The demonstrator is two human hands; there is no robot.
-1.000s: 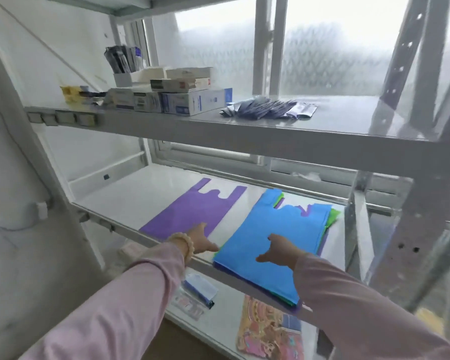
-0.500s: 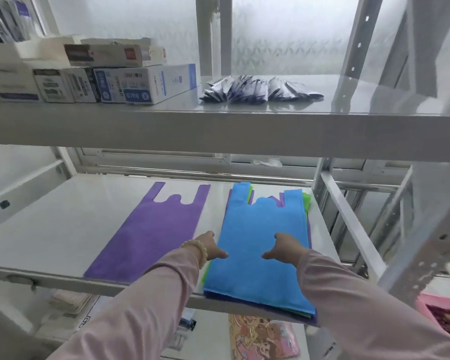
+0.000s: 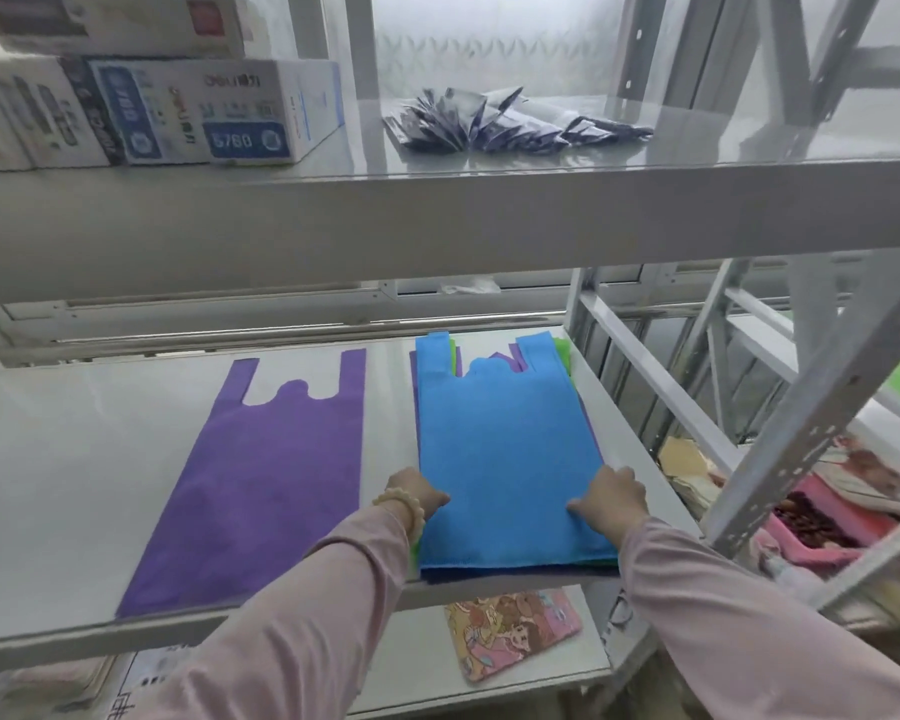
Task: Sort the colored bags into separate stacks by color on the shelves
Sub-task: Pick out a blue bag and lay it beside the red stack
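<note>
A mixed stack of bags lies at the right end of the middle shelf (image 3: 74,459), a blue bag (image 3: 500,439) on top. Green and purple edges peek out at the handles and a dark layer shows at the front. A single purple bag (image 3: 266,475) lies flat to its left. My left hand (image 3: 414,496) grips the stack's left edge, thumb on the blue bag. My right hand (image 3: 611,498) pinches the blue bag at the right edge, fingers tucked under and out of sight.
The upper shelf (image 3: 437,215) hangs close above, holding white and blue boxes (image 3: 214,111) and dark sachets (image 3: 505,124). Metal uprights and braces (image 3: 827,402) stand at the right. A patterned pouch (image 3: 510,634) lies on the lower shelf. Bare shelf surface extends left of the purple bag.
The view has come closer and squared up to the shelf. Both hands slid outward to the left and right edges of the blue-topped stack.
</note>
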